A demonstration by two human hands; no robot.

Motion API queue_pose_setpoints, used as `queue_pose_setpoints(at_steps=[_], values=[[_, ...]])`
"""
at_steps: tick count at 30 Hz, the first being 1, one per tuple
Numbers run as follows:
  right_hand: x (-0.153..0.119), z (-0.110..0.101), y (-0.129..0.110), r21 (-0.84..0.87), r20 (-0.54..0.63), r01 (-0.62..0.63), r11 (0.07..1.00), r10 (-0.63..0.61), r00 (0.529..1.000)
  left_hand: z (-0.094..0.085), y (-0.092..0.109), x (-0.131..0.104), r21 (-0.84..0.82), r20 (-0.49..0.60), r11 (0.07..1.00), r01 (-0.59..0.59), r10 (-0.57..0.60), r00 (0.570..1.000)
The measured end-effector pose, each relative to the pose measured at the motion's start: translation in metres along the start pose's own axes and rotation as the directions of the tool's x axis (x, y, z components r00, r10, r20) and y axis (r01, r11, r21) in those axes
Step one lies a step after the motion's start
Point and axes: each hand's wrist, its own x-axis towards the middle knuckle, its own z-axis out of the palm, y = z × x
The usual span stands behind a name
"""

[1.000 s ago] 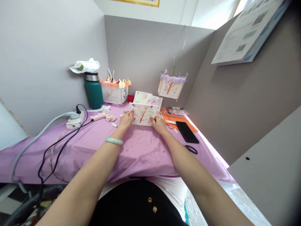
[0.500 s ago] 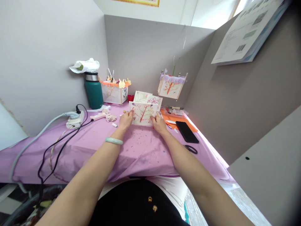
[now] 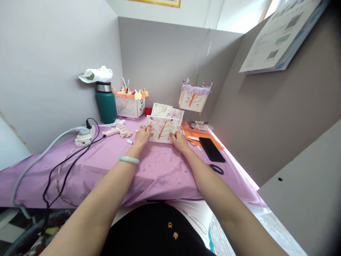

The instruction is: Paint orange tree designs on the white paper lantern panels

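Between my hands stands a white panel [image 3: 161,128] with a red branching tree drawn on it, tilted back a little. My left hand [image 3: 144,136] grips its left edge, thumb on the front. At the lower right edge, my right hand [image 3: 179,139] is closed on the same panel; its far fingers are partly hidden. Right behind it lean more drawn cards, one showing a purple-red flower [image 3: 173,113]. A small white cap-like piece [image 3: 129,142] lies left of my left hand.
A green bottle [image 3: 106,103] and a decorated pen box [image 3: 130,105] stand back left. A paper lantern [image 3: 194,99] hangs back right. A phone [image 3: 212,149], scissors [image 3: 217,169] and orange sheet [image 3: 217,142] lie right. Cords and a power strip [image 3: 84,136] are left; a pink glue gun [image 3: 112,131] lies nearby.
Almost nothing differs. The drawn panel has shifted very slightly, with both hands keeping their hold on its edges.
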Motion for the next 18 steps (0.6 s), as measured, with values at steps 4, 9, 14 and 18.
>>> queue_pose_setpoints(at_steps=[4, 9, 14, 18], values=[[-0.0003, -0.0011, -0.0007, -0.010, 0.016, -0.004, 1.000, 0.005, 1.000, 0.0001, 0.0004, 0.0002, 0.013, 0.010, 1.000, 0.007, -0.007, 1.000], [-0.0005, -0.0010, 0.0000, -0.010, 0.028, -0.006, 1.000, 0.007, 1.000, 0.0013, -0.0003, 0.0016, 0.020, 0.022, 1.000, 0.018, -0.018, 1.000], [0.0005, 0.0006, 0.0015, -0.028, 0.030, 0.006, 1.000, -0.005, 1.000, 0.0035, -0.0024, 0.0024, 0.025, 0.019, 1.000, 0.010, -0.010, 1.000], [-0.0006, -0.0007, 0.0000, -0.035, 0.062, -0.010, 0.999, 0.012, 0.998, 0.0029, -0.0017, 0.0013, 0.030, 0.025, 0.999, 0.012, -0.013, 1.000]])
